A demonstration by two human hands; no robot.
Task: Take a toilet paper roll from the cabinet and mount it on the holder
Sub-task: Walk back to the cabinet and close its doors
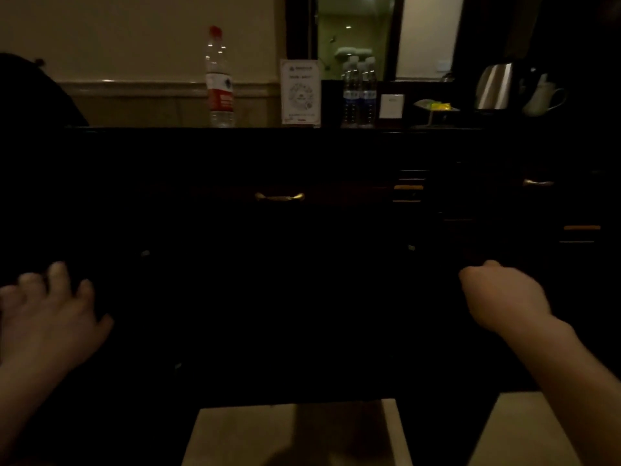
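Dark room, low light. Big dark cabinet (pixel 302 230) fills the middle of the view, front face nearly black; brass handle (pixel 279 197) at centre front, a second handle (pixel 537 182) toward the right edge. Doors and drawers look shut, but the lower front is too dark to be sure.

On the worktop (pixel 168 128), along the back edge: kettle (pixel 494 86) with a white cup (pixel 542 95) just beside it near the right end, a tall bottle with red cap (pixel 219 79) left of centre, a printed sign card (pixel 300 92) at centre, two small water bottles (pixel 359 92) touching each other right of the card. Mirror (pixel 356 35) on the wall behind.

Left hand (pixel 47 317) low by the left edge of the cabinet front, fingers (pixel 58 272) spread and released, holding nothing. Right hand (pixel 504 294) low on the right, fingers curled into a loose fist against the dark front; cannot tell whether it grips a knob or door edge or nothing.

Toilet paper roll: not visible, presumably inside the cabinet. Holder: not in view either. Judged step: opening the cabinet, task barely begun.

Handling guess: roll should be light, soft, squashes easily, not slippery, not fragile. Best taken around the outer curve with a gentle wrap, or by the ends with a finger in the core; keep the loose tail from unwinding.
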